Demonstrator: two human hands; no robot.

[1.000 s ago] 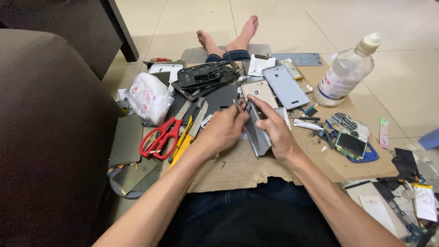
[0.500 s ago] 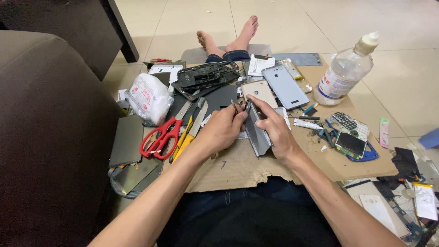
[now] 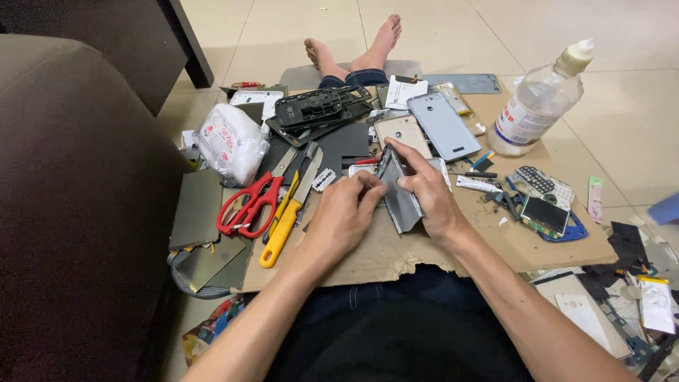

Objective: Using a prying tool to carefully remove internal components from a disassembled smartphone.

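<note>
My right hand (image 3: 428, 192) grips a grey phone body (image 3: 400, 200) held on edge over a sheet of cardboard (image 3: 495, 240) on my lap. Its index finger lies along the phone's top edge. My left hand (image 3: 344, 218) is closed against the phone's left side, fingertips pinching at its edge; whether a small tool is in them I cannot tell. Red-handled scissors (image 3: 247, 204) and a yellow-handled knife (image 3: 286, 221) lie just left of my left hand.
Phone parts cover the cardboard: a grey back cover (image 3: 443, 126), a gold phone (image 3: 401, 131), a black frame (image 3: 318, 108), a small screen on a blue piece (image 3: 546, 215). A clear plastic bottle (image 3: 537, 106) stands at the right. A white bag (image 3: 229, 141) and a brown sofa (image 3: 78, 198) are at the left.
</note>
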